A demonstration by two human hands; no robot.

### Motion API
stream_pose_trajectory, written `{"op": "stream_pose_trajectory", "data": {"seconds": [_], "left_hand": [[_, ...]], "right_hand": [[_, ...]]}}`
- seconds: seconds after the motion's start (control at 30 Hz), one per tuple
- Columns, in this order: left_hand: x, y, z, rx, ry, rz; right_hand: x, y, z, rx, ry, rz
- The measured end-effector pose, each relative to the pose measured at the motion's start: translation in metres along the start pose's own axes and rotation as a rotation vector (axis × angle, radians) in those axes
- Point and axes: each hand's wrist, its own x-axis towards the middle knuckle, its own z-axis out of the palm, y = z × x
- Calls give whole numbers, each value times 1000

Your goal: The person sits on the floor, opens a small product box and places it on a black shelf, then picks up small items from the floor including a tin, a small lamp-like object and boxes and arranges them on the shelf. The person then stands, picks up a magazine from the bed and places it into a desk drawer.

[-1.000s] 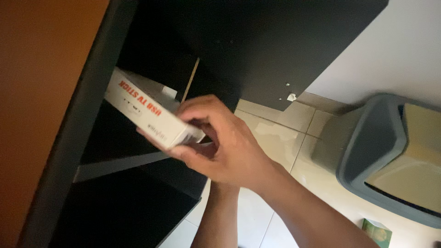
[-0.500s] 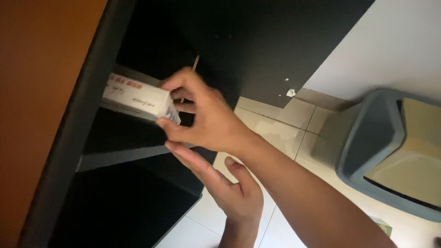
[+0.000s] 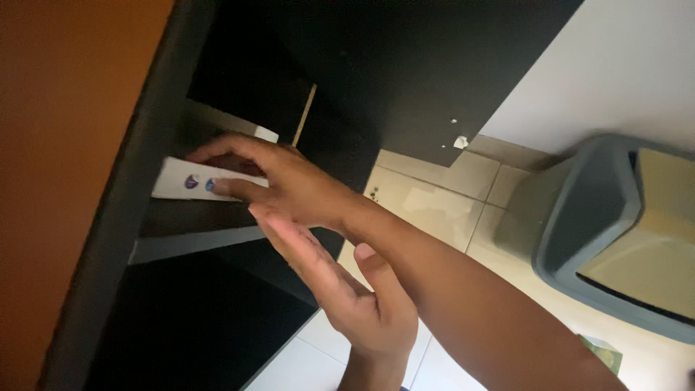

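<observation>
A white rectangular box (image 3: 179, 182) with small coloured marks lies on a shelf (image 3: 192, 243) inside a dark cabinet (image 3: 405, 65). My right hand (image 3: 293, 187) reaches in from the lower right and grips the box's near end, thumb over its top and index finger along its side. Just below it, my left hand (image 3: 344, 289) is held flat with straight fingers, holding nothing, its fingertips close to the right wrist. A second pale box (image 3: 239, 127) sits behind the first, partly hidden in shadow.
An orange panel (image 3: 65, 145) borders the cabinet on the left. A grey plastic bin (image 3: 572, 232) with a beige lid stands on the pale tiled floor (image 3: 427, 210) at right, below a white wall. A small green packet (image 3: 602, 352) lies near the bin.
The white box has gone deeper onto the shelf, pushed leftward by my right hand. My left hand has risen into view and now sits flat beneath the right hand.
</observation>
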Motion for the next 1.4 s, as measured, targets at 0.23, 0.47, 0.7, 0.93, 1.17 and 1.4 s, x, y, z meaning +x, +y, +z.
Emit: {"op": "stream_pose_trajectory", "data": {"seconds": [0.23, 0.47, 0.7, 0.93, 1.17, 1.4], "left_hand": [[-14, -2, -1, -89, -11, 6], [-18, 0, 2, -57, 36, 4], [-13, 0, -10, -56, 22, 0], [-12, -6, -8, -55, 14, -25], [-13, -8, -7, -41, 11, -47], [-9, -9, -10, 21, -23, -4]], "right_hand": [[15, 10, 15, -127, 46, 19], [6, 20, 13, -204, 55, 24], [15, 38, 4, -327, -51, -150], [26, 39, 17, -323, -11, -25], [37, 45, 18, -460, 19, 25], [41, 59, 28, -704, 80, 92]]}}
